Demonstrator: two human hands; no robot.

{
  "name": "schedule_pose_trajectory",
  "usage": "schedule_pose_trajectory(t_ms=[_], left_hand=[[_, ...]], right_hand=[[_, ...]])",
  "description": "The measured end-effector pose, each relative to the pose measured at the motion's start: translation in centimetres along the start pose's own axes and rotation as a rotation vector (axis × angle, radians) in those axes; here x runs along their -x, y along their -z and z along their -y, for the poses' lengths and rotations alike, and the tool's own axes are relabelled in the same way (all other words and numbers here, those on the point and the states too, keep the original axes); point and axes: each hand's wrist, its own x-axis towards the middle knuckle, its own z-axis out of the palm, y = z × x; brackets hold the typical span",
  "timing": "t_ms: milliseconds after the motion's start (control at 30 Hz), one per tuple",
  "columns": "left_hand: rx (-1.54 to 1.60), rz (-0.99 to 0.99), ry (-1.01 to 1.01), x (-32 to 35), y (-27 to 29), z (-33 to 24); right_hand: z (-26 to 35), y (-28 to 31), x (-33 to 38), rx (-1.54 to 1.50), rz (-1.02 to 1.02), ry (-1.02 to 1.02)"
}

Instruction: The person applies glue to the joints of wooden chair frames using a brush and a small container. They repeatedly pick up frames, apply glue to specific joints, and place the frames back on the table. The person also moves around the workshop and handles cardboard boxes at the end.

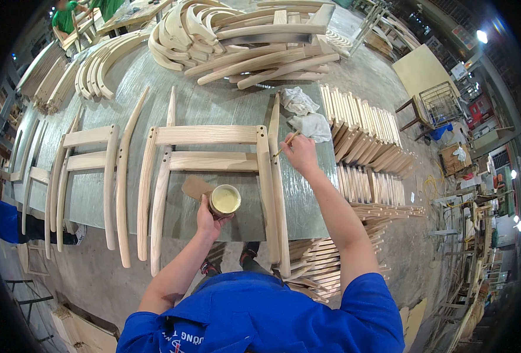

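Note:
My left hand (208,221) is wrapped round a small cup (225,200) of pale yellow paste, held over the table's near edge. A flat brown piece (195,186) sticks out beside the cup; I cannot tell whether the hand also holds it. In my right hand (301,156) is a thin stick (287,143), perhaps a brush, its tip at the right-hand leg (275,176) of a pale wooden chair frame. Two rails, an upper rail (207,135) and a lower rail (213,161), join the frame's legs. Dark holes show near the joints.
More chair frames (90,135) lie to the left on the film-covered table (304,200). Curved wooden parts (184,35) are heaped at the back. White rags (310,125) lie by my right hand. Stacked slats (360,129) stand beyond the right edge. A person in green (64,17) is far left.

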Motion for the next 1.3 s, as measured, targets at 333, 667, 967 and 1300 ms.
schedule_pose_trajectory(t_ms=[333, 667, 967, 1300], left_hand=[[-0.024, 0.018, -0.031, 0.0, 0.5, -0.1], [-0.085, 0.036, -0.009, 0.8, 0.2, -0.4], [-0.160, 0.052, -0.031, -0.3, -1.6, -2.2], [-0.549, 0.325, 0.013, -10.7, -21.9, 1.6]], right_hand=[[0.7, 1.9, 0.0, -0.011, -0.019, 0.006], [0.8, 1.1, 1.2, -0.012, -0.026, -0.004], [1.0, 5.9, 0.7, -0.106, 0.326, 0.384], [-7.6, 6.7, 14.3, -0.961, -0.639, -0.410]])
